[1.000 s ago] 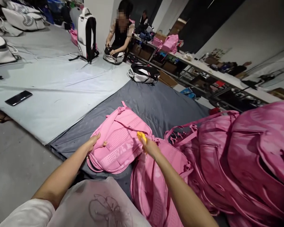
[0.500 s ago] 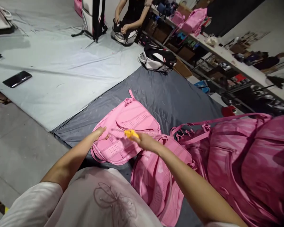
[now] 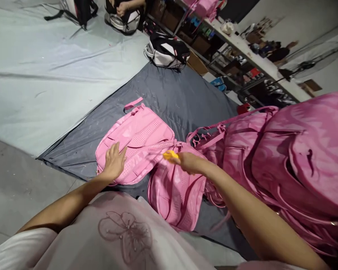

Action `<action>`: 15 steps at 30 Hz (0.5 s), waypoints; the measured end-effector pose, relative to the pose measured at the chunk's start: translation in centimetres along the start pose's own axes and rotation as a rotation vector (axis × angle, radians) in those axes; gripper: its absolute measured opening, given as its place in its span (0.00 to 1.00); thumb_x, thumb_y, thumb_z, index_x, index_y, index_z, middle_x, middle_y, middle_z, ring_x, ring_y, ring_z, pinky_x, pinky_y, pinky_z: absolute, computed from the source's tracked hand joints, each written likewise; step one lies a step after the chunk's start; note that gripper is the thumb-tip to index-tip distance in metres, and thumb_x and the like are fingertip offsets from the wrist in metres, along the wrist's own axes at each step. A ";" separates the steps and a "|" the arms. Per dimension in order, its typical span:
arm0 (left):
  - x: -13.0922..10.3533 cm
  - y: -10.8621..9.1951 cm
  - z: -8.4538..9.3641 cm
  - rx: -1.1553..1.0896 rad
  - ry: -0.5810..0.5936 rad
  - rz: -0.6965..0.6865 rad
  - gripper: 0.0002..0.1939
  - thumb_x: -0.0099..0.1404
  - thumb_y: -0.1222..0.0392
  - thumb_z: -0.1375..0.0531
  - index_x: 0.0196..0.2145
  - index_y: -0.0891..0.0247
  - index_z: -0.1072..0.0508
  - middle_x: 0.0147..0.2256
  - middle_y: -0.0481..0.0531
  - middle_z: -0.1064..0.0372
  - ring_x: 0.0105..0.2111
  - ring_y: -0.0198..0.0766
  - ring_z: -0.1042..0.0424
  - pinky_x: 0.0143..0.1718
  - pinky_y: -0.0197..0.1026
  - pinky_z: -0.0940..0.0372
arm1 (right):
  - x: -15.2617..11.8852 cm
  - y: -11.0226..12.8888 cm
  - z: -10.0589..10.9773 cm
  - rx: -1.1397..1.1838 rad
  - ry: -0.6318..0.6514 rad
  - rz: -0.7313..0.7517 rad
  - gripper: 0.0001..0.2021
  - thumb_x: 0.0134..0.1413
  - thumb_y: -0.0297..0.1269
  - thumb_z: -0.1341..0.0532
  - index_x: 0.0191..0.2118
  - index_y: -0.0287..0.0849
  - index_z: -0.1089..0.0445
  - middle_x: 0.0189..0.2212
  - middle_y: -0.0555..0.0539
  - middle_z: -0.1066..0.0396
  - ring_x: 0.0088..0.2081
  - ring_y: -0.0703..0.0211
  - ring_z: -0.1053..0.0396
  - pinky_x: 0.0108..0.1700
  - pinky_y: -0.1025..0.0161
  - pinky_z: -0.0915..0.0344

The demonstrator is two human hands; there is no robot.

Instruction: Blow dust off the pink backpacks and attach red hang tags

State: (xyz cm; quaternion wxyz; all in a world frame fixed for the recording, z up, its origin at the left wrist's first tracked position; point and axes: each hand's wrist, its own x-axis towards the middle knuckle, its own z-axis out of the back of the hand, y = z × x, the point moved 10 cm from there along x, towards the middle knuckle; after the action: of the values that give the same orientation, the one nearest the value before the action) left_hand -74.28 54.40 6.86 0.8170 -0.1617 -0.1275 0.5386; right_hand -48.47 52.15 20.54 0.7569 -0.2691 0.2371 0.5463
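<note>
A pink backpack (image 3: 138, 140) lies on the dark grey sheet in front of me, its padded, perforated side up. My left hand (image 3: 114, 163) rests on its near left part, fingers spread and holding nothing. Over the right side of this bag, my right hand (image 3: 190, 164) is closed around yellow-handled scissors (image 3: 171, 156). Their thin blades point left and are blurred. Below my right forearm a second pink backpack (image 3: 169, 195) lies partly against the first, near my body.
Large pink patterned backpacks (image 3: 270, 157) are heaped on the right. A black and white backpack (image 3: 167, 52) sits at the sheet's far edge. Beyond it runs a loaded shelf table (image 3: 242, 48). A co-worker's hand (image 3: 122, 8) is at another bag, top centre.
My left hand has let go of the backpack's edge and now lies flat on it. My right hand with the scissors has moved right across the bag. The view has turned rightward.
</note>
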 end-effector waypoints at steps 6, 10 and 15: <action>-2.0 -5.4 -5.2 0.061 0.297 -0.080 0.43 0.61 0.53 0.37 0.69 0.62 0.51 0.70 0.67 0.64 0.64 0.65 0.51 0.57 0.61 0.44 | -3.4 -3.3 -1.1 0.046 -0.099 -0.131 0.25 0.68 0.53 0.52 0.47 0.35 0.31 0.31 0.38 0.25 0.26 0.55 0.27 0.32 0.62 0.36; -1.6 -4.8 -5.5 0.005 0.218 -0.052 0.35 0.65 0.65 0.44 0.68 0.66 0.47 0.67 0.72 0.56 0.61 0.61 0.43 0.55 0.58 0.41 | -5.0 -4.3 -4.3 0.245 0.023 -0.029 0.23 0.67 0.52 0.51 0.47 0.36 0.32 0.29 0.41 0.26 0.23 0.58 0.30 0.25 0.65 0.40; -1.0 -0.9 -5.8 -0.847 0.259 0.247 0.23 0.73 0.51 0.55 0.56 0.65 0.34 0.39 0.62 0.24 0.31 0.42 0.25 0.32 0.42 0.31 | -6.2 -7.0 -5.4 0.323 -0.132 -0.043 0.24 0.68 0.53 0.53 0.44 0.36 0.31 0.25 0.43 0.28 0.23 0.57 0.32 0.27 0.64 0.40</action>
State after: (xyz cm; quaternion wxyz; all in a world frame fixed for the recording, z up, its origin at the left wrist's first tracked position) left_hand -71.72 52.42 1.83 0.6180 -0.5613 -0.2130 0.5076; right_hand -43.96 42.43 21.65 0.8158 -0.1126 0.2656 0.5012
